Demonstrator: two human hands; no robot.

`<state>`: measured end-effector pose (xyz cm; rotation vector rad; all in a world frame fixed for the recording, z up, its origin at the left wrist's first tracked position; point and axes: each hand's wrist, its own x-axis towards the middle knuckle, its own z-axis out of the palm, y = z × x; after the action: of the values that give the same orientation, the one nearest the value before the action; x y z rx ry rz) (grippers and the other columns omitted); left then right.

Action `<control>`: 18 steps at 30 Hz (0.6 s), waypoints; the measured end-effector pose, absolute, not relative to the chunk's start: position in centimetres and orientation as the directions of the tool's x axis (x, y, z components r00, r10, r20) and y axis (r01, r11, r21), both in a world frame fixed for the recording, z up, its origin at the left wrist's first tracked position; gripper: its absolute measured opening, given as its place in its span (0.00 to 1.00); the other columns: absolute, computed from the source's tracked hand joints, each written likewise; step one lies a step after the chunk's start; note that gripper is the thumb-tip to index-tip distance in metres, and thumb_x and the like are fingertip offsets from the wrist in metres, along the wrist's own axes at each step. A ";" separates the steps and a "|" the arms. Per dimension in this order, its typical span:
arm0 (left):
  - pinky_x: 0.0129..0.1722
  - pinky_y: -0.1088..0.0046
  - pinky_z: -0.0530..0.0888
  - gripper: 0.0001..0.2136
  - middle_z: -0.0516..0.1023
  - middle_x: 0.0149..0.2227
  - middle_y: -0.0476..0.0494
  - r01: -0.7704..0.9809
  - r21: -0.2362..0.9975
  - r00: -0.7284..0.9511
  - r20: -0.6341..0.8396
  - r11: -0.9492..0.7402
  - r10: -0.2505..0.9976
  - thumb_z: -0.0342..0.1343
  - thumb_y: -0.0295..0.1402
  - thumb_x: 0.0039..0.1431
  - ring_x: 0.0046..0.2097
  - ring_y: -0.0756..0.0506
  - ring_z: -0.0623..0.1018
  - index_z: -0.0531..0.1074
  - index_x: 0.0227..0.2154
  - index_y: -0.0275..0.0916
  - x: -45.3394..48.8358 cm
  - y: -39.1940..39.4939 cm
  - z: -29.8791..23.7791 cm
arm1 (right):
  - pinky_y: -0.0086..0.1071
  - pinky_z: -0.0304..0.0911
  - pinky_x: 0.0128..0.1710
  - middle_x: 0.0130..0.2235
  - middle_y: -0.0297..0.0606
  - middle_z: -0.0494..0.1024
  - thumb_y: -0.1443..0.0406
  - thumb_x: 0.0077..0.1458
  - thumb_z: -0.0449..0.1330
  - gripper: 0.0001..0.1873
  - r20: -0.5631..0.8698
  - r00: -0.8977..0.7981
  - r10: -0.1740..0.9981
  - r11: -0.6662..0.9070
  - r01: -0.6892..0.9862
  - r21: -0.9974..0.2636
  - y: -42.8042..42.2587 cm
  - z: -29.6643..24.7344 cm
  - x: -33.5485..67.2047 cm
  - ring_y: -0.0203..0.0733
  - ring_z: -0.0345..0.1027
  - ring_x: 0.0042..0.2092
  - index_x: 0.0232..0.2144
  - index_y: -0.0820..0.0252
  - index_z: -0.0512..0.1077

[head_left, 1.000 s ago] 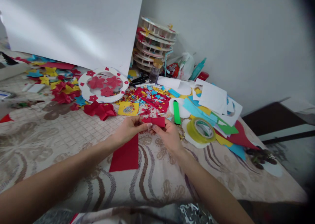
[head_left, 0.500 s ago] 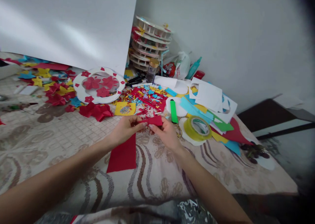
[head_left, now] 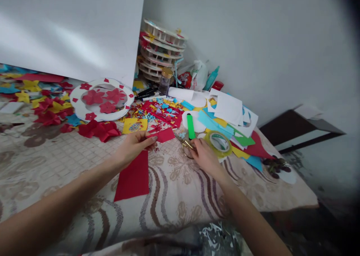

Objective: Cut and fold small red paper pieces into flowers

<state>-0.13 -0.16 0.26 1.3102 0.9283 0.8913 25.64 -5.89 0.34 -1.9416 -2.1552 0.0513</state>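
My left hand [head_left: 134, 146] pinches a small folded piece of red paper [head_left: 165, 134] just above the patterned cloth. A larger red paper sheet [head_left: 133, 176] lies flat under my left wrist. My right hand [head_left: 204, 155] has reached right and rests on a pair of scissors [head_left: 186, 145] with gold handles, its fingers curled at the handles. A green lighter [head_left: 191, 125] and a roll of yellow-green tape [head_left: 218, 142] lie just beyond that hand.
A white ring with red paper flowers [head_left: 101, 100] lies at the back left, beside red and yellow cutouts [head_left: 47, 107]. Coloured scraps [head_left: 164, 110], stacked round trays [head_left: 161, 53], markers, a jar, and loose white and coloured sheets [head_left: 230, 111] crowd the back. A white board [head_left: 67, 31] leans behind.
My right hand let go of the folded red piece and moved right onto the scissors. My left hand keeps the piece. The view shifted rightwards.
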 end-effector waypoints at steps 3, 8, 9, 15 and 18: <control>0.29 0.76 0.69 0.12 0.76 0.23 0.48 -0.030 0.996 0.381 -0.069 0.087 0.922 0.60 0.41 0.49 0.25 0.52 0.72 0.70 0.23 0.36 -0.1 -0.2 0.4 | 0.36 0.61 0.39 0.39 0.47 0.70 0.72 0.55 0.50 0.13 0.099 -0.091 0.991 0.105 0.982 -0.156 -6.2 0.4 25.3 0.48 0.66 0.41 0.43 0.63 0.65; 0.30 0.77 0.69 0.13 0.75 0.23 0.49 -0.044 0.994 0.382 -0.074 0.098 0.921 0.60 0.41 0.49 0.25 0.53 0.72 0.70 0.23 0.36 -0.2 -0.1 0.6 | 0.37 0.61 0.37 0.36 0.43 0.69 0.70 0.55 0.49 0.16 0.168 -0.057 0.984 0.124 0.898 -0.423 -7.5 0.1 26.3 0.44 0.66 0.37 0.47 0.63 0.62; 0.30 0.76 0.69 0.13 0.74 0.23 0.49 -0.046 0.994 0.377 -0.074 0.099 0.923 0.60 0.41 0.49 0.25 0.53 0.72 0.69 0.23 0.36 -0.2 -0.1 0.7 | 0.36 0.62 0.36 0.35 0.40 0.69 0.68 0.55 0.50 0.16 0.174 -0.036 0.984 0.126 0.828 -0.547 -7.7 0.1 26.5 0.42 0.66 0.35 0.48 0.61 0.61; 0.29 0.76 0.69 0.13 0.75 0.23 0.48 -0.030 0.995 0.400 -0.078 0.098 0.913 0.59 0.41 0.49 0.26 0.52 0.72 0.70 0.23 0.35 -0.1 -0.3 0.8 | 0.27 0.56 0.24 0.24 0.28 0.64 0.56 0.50 0.59 0.14 0.027 0.026 0.999 0.021 0.220 -0.975 -6.1 0.9 24.1 0.32 0.57 0.24 0.36 0.59 0.68; 0.29 0.76 0.68 0.13 0.75 0.23 0.48 -0.010 0.997 0.420 -0.060 0.071 0.906 0.58 0.42 0.50 0.25 0.52 0.71 0.70 0.23 0.35 0.0 -0.3 0.6 | 0.26 0.52 0.21 0.20 0.26 0.61 0.53 0.45 0.61 0.16 -0.056 -0.013 0.998 -0.055 0.085 -0.995 -4.3 1.3 21.6 0.31 0.54 0.21 0.28 0.60 0.69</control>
<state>-0.04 -0.31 0.57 1.3169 0.9000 0.8520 21.57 -4.29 1.31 -1.3054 -1.2559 1.2205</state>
